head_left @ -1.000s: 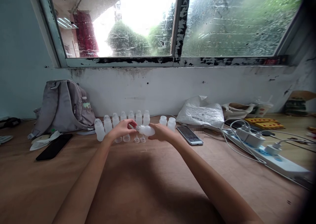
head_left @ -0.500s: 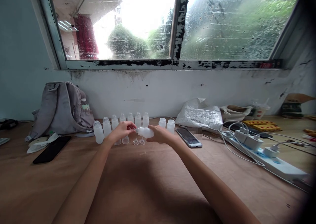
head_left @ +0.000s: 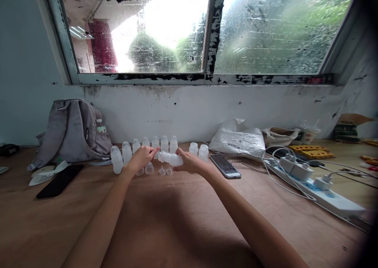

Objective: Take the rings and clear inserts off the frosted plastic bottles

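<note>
A frosted white baby bottle (head_left: 175, 160) lies tilted on its side above the table, its neck toward the left. My right hand (head_left: 190, 162) is wrapped round its base end. At the mouth end, my left hand (head_left: 143, 157) is closed, fingertips pinching what looks like a clear bottle nipple (head_left: 160, 156), partly hidden by the fingers. Below the bottle, two clear nipples (head_left: 165, 172) stand on the table. Clear caps (head_left: 149, 168) sit beside my left hand. Several capped bottles (head_left: 117, 159) stand in a row behind and left; two open bottles (head_left: 203, 153) stand right of my right hand.
A phone (head_left: 226, 166) and a silvery plastic bag (head_left: 239, 138) lie to the right, with a power strip (head_left: 315, 187) and white cables beyond. At left are a grey backpack (head_left: 73, 130), a black phone (head_left: 60, 181) and a crumpled tissue (head_left: 49, 175). A wall with a window rises behind.
The left fingers have moved slightly up and left at the bottle's mouth, and more of its neck end shows. The right hand still holds the bottle. The view shifted slightly.
</note>
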{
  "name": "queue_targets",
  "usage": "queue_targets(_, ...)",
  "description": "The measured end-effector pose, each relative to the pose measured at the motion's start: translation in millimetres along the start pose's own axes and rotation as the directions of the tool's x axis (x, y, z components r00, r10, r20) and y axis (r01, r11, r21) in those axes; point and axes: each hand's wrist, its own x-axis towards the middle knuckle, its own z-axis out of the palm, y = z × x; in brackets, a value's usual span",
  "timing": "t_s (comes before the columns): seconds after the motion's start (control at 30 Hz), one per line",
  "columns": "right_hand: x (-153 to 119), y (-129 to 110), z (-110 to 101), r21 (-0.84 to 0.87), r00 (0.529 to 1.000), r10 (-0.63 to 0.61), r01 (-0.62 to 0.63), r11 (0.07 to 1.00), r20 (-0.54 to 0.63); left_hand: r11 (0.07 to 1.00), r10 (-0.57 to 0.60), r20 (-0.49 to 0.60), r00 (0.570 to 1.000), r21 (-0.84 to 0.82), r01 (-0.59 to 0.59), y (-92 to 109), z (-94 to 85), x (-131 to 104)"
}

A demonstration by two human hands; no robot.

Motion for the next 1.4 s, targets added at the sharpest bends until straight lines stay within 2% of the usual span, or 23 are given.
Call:
queue_targets(0.13,3,8,1,-0.087,0.998,0.039,-0.044,0.995,-0.053,0.996,-0.026,0.02,0.999,0.081,0.025,-2,-1.6,0)
queue_targets(0.23,3,12,1,0.003,0.995,0.1,-0.1,0.995,-0.005,0.987,-0.08,0.146,0.986,0.15,0.058,-5,1.9,0)
queue_targets(0.3,3,14,1,0.059,0.994,0.109,-0.109,0.992,0.014,0.978,-0.14,0.29,0.947,0.188,0.087,-6,5.6,-1)
queue_targets(0.37,4,17,4,0.116,0.996,0.087,-0.086,0.99,-0.002,0.97,-0.188,0.39,0.902,0.22,0.108,-5,9.3,-2)
queue_targets(0.53,7,29,19,0.224,0.996,0.066,-0.049,0.973,-0.067,0.958,-0.236,0.464,0.854,0.26,0.123,-3,17.0,-4)
queue_targets(0.67,10,36,29,0.222,0.992,0.086,-0.065,0.973,-0.088,0.946,-0.28,0.525,0.804,0.292,0.138,-3,22.3,-4)
queue_targets(0.77,10,39,27,0.194,0.992,0.092,-0.073,0.978,-0.09,0.941,-0.297,0.546,0.783,0.309,0.141,-3,25.2,-3)
queue_targets(0.9,8,41,13,0.112,0.994,0.092,-0.084,0.99,-0.064,0.94,-0.298,0.555,0.777,0.313,0.138,-2,26.2,-3)
queue_targets(1.1,9,41,-1,-0.019,0.986,0.097,-0.1,0.995,-0.132,0.948,-0.267,0.542,0.797,0.295,0.117,1,21.0,-4)
queue_targets(1.27,32,45,-6,-0.066,0.966,0.141,-0.159,0.985,-0.216,0.951,-0.25,0.522,0.816,0.292,0.104,6,14.4,-5)
queue_targets(1.4,60,53,-9,-0.123,0.963,0.181,-0.208,0.97,-0.197,0.95,-0.247,0.532,0.81,0.295,0.096,7,14.6,-5)
